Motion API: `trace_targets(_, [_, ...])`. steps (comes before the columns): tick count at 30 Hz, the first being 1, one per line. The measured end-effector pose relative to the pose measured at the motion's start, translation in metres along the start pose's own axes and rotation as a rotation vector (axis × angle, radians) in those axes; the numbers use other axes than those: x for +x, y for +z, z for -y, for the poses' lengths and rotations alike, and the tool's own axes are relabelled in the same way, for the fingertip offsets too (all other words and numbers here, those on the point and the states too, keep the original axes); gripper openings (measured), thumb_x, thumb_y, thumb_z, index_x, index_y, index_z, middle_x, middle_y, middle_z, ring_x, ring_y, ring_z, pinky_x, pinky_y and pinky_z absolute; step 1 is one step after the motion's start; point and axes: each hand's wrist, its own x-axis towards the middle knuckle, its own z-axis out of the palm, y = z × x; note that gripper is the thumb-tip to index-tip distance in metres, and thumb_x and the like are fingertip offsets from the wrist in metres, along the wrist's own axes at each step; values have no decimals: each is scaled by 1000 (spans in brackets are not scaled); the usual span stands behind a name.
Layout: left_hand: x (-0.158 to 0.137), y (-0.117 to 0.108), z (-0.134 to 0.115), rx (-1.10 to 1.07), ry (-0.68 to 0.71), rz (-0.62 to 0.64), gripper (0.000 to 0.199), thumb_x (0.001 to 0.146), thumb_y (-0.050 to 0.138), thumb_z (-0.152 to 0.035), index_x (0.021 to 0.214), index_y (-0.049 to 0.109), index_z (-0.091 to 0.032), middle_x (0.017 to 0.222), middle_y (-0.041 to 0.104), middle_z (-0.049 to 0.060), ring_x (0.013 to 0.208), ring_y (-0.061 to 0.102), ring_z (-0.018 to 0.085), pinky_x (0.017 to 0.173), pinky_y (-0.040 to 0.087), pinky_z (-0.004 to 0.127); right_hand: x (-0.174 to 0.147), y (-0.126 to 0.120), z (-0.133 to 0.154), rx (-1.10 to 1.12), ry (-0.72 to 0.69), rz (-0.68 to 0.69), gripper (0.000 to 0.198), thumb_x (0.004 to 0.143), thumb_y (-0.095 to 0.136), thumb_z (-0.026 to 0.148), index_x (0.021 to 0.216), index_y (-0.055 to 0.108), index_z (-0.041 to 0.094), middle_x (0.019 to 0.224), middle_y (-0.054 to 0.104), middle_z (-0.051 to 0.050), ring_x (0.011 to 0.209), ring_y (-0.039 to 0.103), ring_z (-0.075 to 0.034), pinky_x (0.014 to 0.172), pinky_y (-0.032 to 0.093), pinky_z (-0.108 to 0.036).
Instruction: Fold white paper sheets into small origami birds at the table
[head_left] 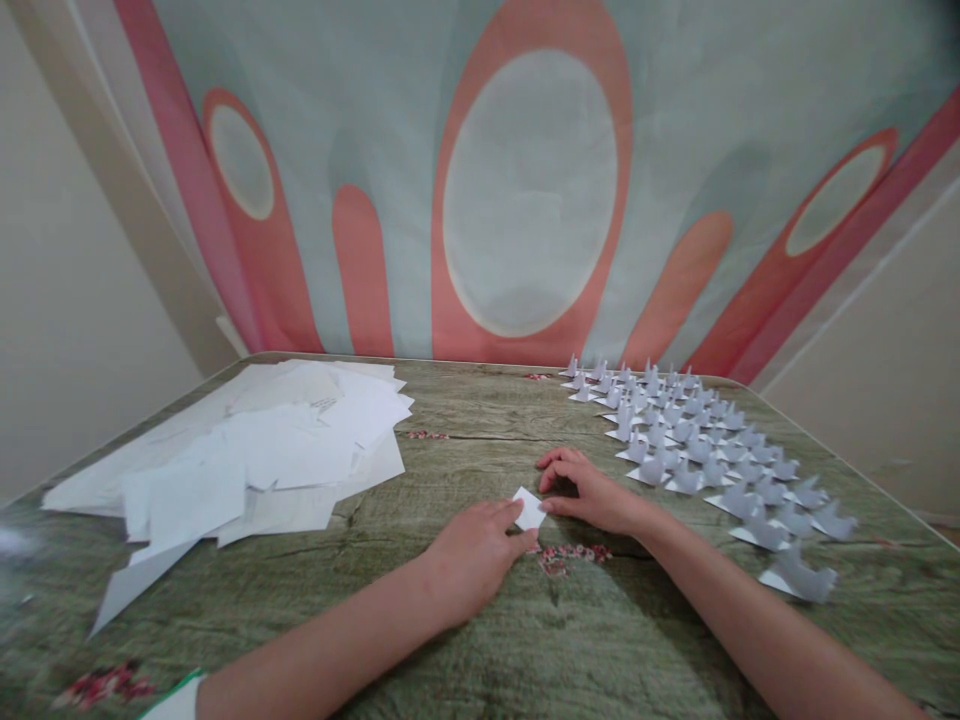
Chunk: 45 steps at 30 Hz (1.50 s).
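Observation:
A small white folded paper point(529, 509) lies in a diamond shape on the table, between my two hands. My left hand point(480, 548) holds it from the left, with the fingertips at its left edge and the thumb near its lower corner. From the right, my right hand point(586, 490) pinches its right corner between thumb and a finger, while the other fingers curl above. Just below the paper, a printed flower pattern point(574, 553) shows on the tabletop.
Loose white paper sheets point(292, 440) lie in an untidy pile on the left. Rows of folded white paper figures point(801, 578), bird-like in shape, stand on the right. A printed backdrop point(405, 130) hangs behind the wood-patterned table point(465, 410).

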Motion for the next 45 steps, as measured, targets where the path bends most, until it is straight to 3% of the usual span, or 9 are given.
trace_targets(8, [-2, 0, 4, 17, 22, -13, 36, 83, 47, -19, 118, 53, -18, 126, 51, 14, 114, 49, 26, 95, 39, 40, -1, -2, 4, 22, -4, -2, 11, 81, 58, 30, 86, 63, 22, 109, 52, -6, 106, 47, -21, 93, 34, -38])
trace_targets(17, [3, 10, -4, 122, -19, -51, 32, 87, 41, -15, 117, 51, -10, 123, 53, 16, 114, 49, 24, 96, 38, 38, -3, 1, 5, -24, -1, -35, 11, 78, 61, 30, 86, 63, 22, 108, 53, -6, 104, 47, -21, 92, 35, -38])
trace_targets(32, [-1, 2, -5, 74, 5, -16, 36, 86, 43, -17, 122, 48, -17, 129, 47, 16, 120, 45, 26, 98, 37, 41, -2, 4, 4, -37, 7, -61, 17, 75, 65, 36, 84, 62, 22, 108, 53, -6, 103, 48, -21, 90, 35, -37])
trace_targets(40, [-3, 3, -10, 113, -23, 12, 39, 85, 42, -16, 124, 44, -15, 132, 43, 16, 122, 42, 26, 98, 37, 41, -3, 4, 6, -41, -3, -63, 16, 76, 64, 34, 85, 61, 21, 107, 53, -6, 102, 48, -21, 90, 35, -37])
trace_targets(45, [1, 12, -6, 144, -26, -35, 33, 87, 39, -15, 118, 48, -10, 128, 48, 17, 120, 44, 24, 100, 33, 38, -5, 3, 8, -28, -26, -41, 12, 77, 62, 31, 86, 62, 22, 107, 55, -5, 103, 48, -21, 91, 35, -37])
